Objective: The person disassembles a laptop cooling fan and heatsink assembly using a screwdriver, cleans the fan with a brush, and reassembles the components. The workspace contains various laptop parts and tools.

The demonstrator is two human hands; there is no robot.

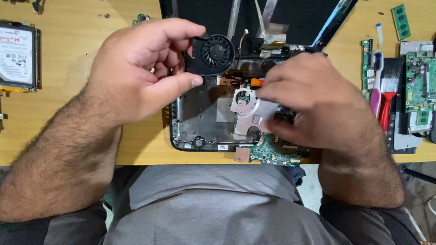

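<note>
Left hand (145, 68) pinching round black plastic cooling fan (213, 54) above opened black laptop base (200, 122); right hand (313, 102) gripping silvery metal heatsink plate (247, 111) over green circuit board (272, 154); thin fan wire (243, 36) likely to snag or tear if pulled.

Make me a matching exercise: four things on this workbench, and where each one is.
Things:
1. cooling fan
2. hard drive
3. memory module
4. metal fan cover

Places:
A. far right, top of the wooden table
B. under the fingers of the right hand
C. far left of the table
D. held up in the left hand

Pairs: 1-D, 2-C, 3-A, 4-B
</note>
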